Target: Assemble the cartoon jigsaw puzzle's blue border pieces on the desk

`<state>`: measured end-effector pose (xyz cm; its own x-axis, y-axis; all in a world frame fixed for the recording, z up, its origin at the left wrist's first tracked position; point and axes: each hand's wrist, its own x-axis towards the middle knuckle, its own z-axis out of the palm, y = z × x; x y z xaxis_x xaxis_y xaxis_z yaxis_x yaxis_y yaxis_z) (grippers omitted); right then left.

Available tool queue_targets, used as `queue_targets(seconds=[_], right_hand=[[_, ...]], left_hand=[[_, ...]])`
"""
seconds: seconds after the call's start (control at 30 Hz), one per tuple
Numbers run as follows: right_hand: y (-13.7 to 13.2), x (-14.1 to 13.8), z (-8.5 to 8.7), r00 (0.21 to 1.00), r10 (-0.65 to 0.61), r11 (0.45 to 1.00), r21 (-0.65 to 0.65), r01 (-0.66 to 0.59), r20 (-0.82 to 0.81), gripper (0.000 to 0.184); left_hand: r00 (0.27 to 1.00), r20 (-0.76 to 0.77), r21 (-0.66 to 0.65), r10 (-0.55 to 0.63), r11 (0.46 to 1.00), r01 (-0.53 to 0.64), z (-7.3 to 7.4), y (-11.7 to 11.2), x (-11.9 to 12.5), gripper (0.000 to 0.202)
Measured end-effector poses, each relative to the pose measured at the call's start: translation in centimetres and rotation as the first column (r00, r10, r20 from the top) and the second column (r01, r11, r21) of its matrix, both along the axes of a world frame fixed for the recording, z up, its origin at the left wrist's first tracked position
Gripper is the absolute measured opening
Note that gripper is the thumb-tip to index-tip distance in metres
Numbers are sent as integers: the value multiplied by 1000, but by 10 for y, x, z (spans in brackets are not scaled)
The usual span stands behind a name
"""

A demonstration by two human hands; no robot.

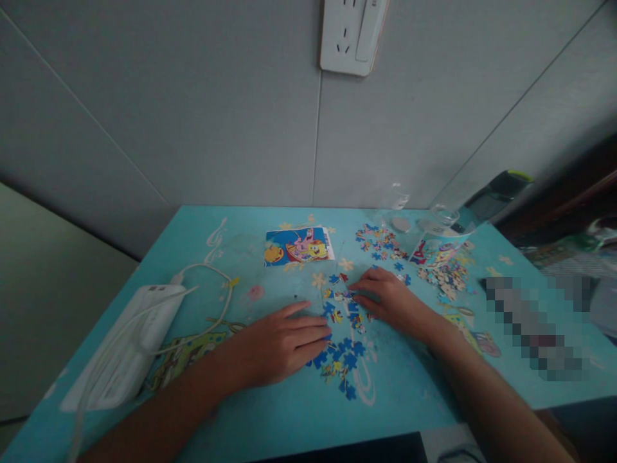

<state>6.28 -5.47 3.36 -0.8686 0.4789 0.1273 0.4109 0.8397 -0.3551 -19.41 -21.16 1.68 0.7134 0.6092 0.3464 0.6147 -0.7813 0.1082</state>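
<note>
In the head view, puzzle pieces (345,346), mid-table, are seemingly being joined. Some are touched on the left by the left hand (279,347), fingers loosely spread. Whether one is pinched by the right hand (385,297), fingers bent, cannot be told. Careful lining-up seems needed next.

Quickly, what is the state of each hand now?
Left hand: open, at small, mostly blue jigsaw pieces.
Right hand: partly curled beside them; whether holding one cannot be told.
</note>
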Motion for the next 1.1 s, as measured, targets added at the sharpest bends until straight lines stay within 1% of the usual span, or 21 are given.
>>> queue_targets(seconds=[0.13, 0.2, 0.27, 0.37, 0.47, 0.57, 0.63, 0.77, 0.83, 0.9, 0.93, 1.0, 1.1], right_hand=[[-1, -1, 6, 999, -38, 997, -68, 36, -36, 15], [-2, -2, 10, 998, -53, 988, -144, 46, -46, 10], [-4, -2, 14, 996, -70, 971, -232, 57, -47, 11], [-11, -4, 19, 992, -100, 927, -368, 66, -75, 12], [-23, -10, 21, 985, -105, 866, -500, 23, -137, 14], [-34, -16, 20, 974, -128, 812, -584, -6, -187, 16], [-40, -20, 18, 968, -152, 777, -629, -8, -200, 18], [-51, -29, 16, 961, -174, 701, -713, -31, -214, 19], [-57, -33, 16, 954, -201, 657, -753, -38, -224, 18], [-62, -36, 16, 942, -238, 621, -782, -40, -237, 17], [-64, -37, 16, 936, -252, 611, -791, -42, -244, 17], [-65, -38, 14, 926, -272, 606, -794, -45, -261, 16], [-65, -38, 12, 923, -282, 620, -784, -34, -263, 15]], left_hand=[[1000, 12, -8, 6, 1000, -6, 0, -1, 2, 26], [1000, 23, -3, 12, 1000, -12, 1, -1, 3, 26], [999, 33, -2, 17, 1000, -17, 2, -1, 5, 25], [997, 76, -3, 22, 1000, -22, 6, 0, 7, 24], [993, 114, -6, 21, 1000, -21, 11, 0, 8, 23], [989, 141, 17, 42, 999, -44, 12, 0, 7, 22], [984, 159, 56, 81, 994, -90, 11, -1, 4, 25], [966, 199, 117, 165, 975, -190, 9, -2, 1, 41], [961, 204, 116, 185, 971, -211, 10, -1, 1, 38], [959, 200, 97, 202, 970, -225, 13, 0, 1, 30], [955, 201, 89, 216, 967, -237, 14, 0, 1, 28], [948, 212, 85, 238, 962, -260, 16, 0, 2, 27], [938, 225, 81, 262, 955, -286, 17, 1, 2, 25]])
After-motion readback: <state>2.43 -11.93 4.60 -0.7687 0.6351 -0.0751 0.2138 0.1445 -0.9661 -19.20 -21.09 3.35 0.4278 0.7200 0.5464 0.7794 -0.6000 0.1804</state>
